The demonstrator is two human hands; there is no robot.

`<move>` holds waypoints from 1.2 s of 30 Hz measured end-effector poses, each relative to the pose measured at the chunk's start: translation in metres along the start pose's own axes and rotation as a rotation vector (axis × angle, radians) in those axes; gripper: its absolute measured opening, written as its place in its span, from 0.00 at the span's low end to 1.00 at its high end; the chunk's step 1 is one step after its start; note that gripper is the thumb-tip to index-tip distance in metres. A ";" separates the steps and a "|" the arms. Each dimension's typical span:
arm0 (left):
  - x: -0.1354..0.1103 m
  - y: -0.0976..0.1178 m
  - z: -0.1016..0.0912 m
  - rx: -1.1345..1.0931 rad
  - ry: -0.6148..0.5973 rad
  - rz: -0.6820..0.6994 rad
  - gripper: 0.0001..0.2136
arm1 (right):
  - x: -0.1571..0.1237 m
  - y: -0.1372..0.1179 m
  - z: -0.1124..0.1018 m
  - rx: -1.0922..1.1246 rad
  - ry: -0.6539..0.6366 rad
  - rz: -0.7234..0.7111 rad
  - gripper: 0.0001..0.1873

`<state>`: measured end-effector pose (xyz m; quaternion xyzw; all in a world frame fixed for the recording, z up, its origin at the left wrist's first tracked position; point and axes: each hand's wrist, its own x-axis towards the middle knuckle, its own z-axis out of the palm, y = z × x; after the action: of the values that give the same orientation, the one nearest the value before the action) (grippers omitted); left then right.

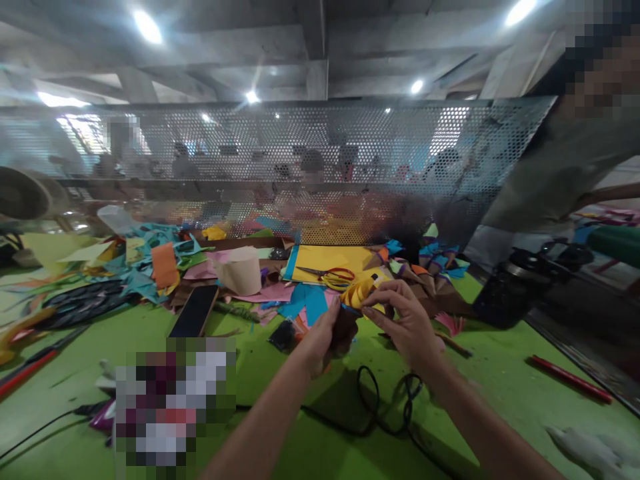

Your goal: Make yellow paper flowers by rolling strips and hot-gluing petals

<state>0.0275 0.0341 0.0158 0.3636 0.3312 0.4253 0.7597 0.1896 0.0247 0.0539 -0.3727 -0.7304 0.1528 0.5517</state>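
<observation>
Between my hands is a small yellow piece with curled, layered strips [358,293] and a blue edge along its lower side. My left hand [330,337] is closed around its underside, the thumb at its left. From the right, my right hand [405,320] touches it with thumb and fingertips pinched at its lower edge. Just behind lie scissors with red and yellow handles [337,277], on a stack of yellow sheets [320,259]. Blue paper pieces [310,303] spread out to the left of the piece.
A phone [195,311], a cream roll [240,272] and heaped paper scraps [150,257] are on the left. A black cable [367,427] loops across the green table in front. A red pen-like stick [570,379] lies right. A perforated metal screen [280,160] stands behind; a person is at the right.
</observation>
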 end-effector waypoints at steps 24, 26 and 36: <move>0.000 -0.006 0.000 -0.026 0.008 0.064 0.23 | -0.003 0.004 0.008 -0.021 0.027 0.011 0.04; -0.001 -0.005 0.000 -0.008 0.027 0.056 0.24 | -0.003 0.004 0.009 -0.049 0.036 0.017 0.06; 0.001 0.009 -0.010 -0.022 -0.012 0.069 0.29 | -0.001 0.013 0.002 -0.109 0.016 0.226 0.08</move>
<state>0.0161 0.0414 0.0175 0.3691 0.3091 0.4528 0.7505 0.1930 0.0337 0.0443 -0.4832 -0.6865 0.1713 0.5157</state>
